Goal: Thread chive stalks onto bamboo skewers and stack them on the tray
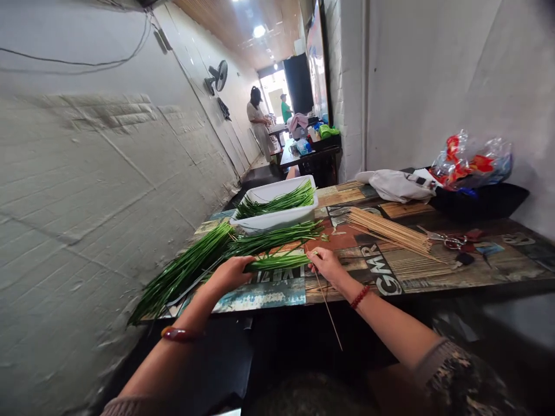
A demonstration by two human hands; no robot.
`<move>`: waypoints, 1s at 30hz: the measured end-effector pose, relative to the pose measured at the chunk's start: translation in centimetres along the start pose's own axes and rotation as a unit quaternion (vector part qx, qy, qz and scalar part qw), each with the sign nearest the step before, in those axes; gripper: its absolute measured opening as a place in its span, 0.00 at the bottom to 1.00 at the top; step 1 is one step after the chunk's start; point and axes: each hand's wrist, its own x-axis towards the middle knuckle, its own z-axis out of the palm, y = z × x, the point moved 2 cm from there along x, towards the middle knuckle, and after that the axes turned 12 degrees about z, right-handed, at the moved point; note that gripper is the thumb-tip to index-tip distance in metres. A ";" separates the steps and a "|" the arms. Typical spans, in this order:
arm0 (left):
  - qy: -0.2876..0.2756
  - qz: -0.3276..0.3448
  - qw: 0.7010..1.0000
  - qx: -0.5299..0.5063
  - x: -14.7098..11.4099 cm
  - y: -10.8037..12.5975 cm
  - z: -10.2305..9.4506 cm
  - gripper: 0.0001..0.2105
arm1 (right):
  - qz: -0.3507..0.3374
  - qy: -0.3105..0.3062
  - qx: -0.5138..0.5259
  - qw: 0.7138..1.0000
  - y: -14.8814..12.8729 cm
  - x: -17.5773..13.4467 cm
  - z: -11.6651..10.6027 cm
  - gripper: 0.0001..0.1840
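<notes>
Green chive bundle (277,263) gripped in closed left hand (229,274); one bamboo skewer (327,309) pinched in right hand (327,266).

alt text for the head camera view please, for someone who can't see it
A person's left hand presses down a small bundle of green chives on a patterned table while the right hand pushes a thin wooden skewer into it. More loose chives, a white tray of chives and a pile of skewers lie nearby.
</notes>
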 end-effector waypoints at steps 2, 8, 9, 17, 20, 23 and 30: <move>-0.014 -0.007 1.000 0.007 0.1 -0.4 0.1 0.17 | -0.011 0.000 -0.014 1.000 0.2 0.1 0.3 0.18; -0.022 -0.028 0.999 -0.014 -0.4 -1.5 0.6 0.19 | -0.026 -0.013 -0.047 0.998 0.3 0.5 0.5 0.17; -0.020 -0.032 0.999 -0.021 -0.4 -1.6 0.7 0.19 | -0.027 -0.015 -0.051 0.998 0.3 0.6 0.5 0.17; -0.022 -0.044 0.998 -0.036 0.3 -0.7 0.2 0.18 | -0.002 -0.046 -0.046 0.998 0.1 0.6 -0.2 0.16; -0.010 -0.048 0.998 -0.045 0.1 -0.7 0.0 0.18 | 0.013 -0.063 -0.037 0.997 0.0 0.5 -0.1 0.16; 0.013 -0.048 0.998 -0.043 -0.4 -0.9 0.2 0.18 | 0.033 -0.078 -0.004 0.996 0.1 0.7 0.0 0.16; 0.054 -0.056 0.996 -0.046 -0.6 -0.1 0.7 0.17 | 0.064 -0.087 0.044 0.993 -0.5 1.4 -0.2 0.19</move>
